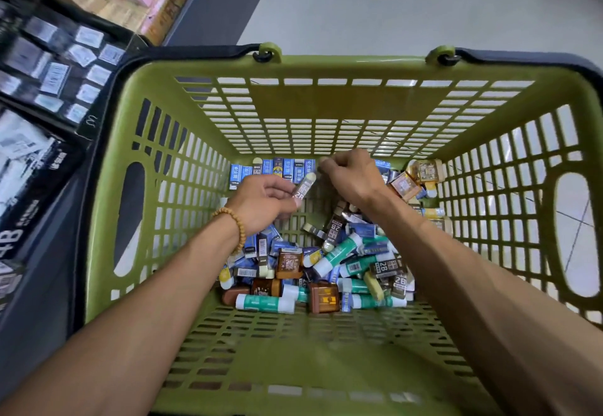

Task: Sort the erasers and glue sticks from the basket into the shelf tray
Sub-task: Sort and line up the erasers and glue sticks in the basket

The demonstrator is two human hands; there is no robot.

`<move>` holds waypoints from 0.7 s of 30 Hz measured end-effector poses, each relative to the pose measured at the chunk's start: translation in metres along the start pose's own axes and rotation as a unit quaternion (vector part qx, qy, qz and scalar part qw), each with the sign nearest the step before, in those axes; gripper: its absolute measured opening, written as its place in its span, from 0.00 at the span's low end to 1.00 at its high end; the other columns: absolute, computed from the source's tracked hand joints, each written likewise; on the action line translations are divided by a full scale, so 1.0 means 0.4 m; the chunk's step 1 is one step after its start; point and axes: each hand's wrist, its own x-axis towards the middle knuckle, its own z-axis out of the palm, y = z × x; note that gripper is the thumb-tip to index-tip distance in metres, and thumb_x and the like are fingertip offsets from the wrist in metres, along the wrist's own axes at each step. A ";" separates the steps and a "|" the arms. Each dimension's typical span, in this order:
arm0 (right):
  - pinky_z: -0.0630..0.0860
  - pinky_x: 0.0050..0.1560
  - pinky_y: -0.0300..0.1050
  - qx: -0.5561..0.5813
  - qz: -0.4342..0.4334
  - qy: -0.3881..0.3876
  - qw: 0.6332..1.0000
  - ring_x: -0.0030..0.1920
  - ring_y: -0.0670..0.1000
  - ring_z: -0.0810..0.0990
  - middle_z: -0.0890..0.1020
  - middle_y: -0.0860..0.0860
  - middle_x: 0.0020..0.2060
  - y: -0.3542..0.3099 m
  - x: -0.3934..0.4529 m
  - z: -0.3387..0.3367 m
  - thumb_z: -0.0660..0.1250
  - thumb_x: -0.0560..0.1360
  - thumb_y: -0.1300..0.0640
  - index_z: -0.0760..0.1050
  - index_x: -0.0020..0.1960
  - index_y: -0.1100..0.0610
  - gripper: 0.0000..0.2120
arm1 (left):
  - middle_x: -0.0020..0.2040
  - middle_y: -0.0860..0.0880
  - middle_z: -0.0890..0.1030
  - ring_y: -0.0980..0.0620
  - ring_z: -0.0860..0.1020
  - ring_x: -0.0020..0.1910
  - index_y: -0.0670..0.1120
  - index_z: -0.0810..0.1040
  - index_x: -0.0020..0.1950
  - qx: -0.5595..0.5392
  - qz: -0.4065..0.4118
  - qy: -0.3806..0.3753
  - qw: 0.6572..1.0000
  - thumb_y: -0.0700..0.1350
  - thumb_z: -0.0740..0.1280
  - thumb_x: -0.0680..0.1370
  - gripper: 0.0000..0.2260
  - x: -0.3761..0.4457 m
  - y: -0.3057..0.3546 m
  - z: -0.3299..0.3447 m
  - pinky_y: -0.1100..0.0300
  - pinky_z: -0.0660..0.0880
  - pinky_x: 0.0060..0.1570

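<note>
Both hands are deep inside the green basket (107, 161), near its far wall. Left hand (264, 202) pinches 1 dark eraser marked 2B (302, 187) between thumb and fingers, lifted a little above the floor of the basket, probably so it can be carried out. Right hand (354, 176) has its fingers curled at the row of blue erasers (277, 169) standing against the far wall; whether it grips anything I cannot tell. Most stock lies in a mixed pile (326, 265) near the person: erasers, teal glue sticks (339, 252), brown boxes. A dark shelf tray (62, 66) with erasers waits to the left, just beside the basket, so the way is short.
</note>
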 end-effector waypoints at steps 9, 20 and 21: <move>0.79 0.37 0.45 0.168 0.053 -0.075 0.981 0.36 0.52 0.80 0.81 0.55 0.34 0.049 -0.079 -0.145 0.69 0.78 0.59 0.77 0.40 0.59 0.09 | 0.39 0.53 0.84 0.55 0.82 0.42 0.50 0.80 0.44 0.050 0.087 -0.043 0.994 0.39 0.77 0.69 0.10 0.012 0.092 0.113 0.60 0.79 0.49; 0.73 0.29 0.42 0.172 0.045 0.084 0.980 0.32 0.53 0.76 0.77 0.60 0.36 0.093 -0.059 -0.201 0.67 0.80 0.58 0.76 0.46 0.66 0.10 | 0.59 0.52 0.79 0.53 0.77 0.55 0.51 0.73 0.67 0.260 0.107 -0.047 0.959 0.51 0.73 0.73 0.23 0.087 0.083 0.222 0.57 0.76 0.58; 0.73 0.28 0.41 0.166 0.046 0.089 0.981 0.31 0.52 0.77 0.78 0.60 0.36 0.094 -0.057 -0.202 0.67 0.80 0.57 0.77 0.46 0.66 0.11 | 0.61 0.52 0.78 0.52 0.77 0.56 0.52 0.72 0.68 0.264 0.114 -0.039 0.957 0.51 0.74 0.72 0.25 0.092 0.088 0.232 0.55 0.76 0.59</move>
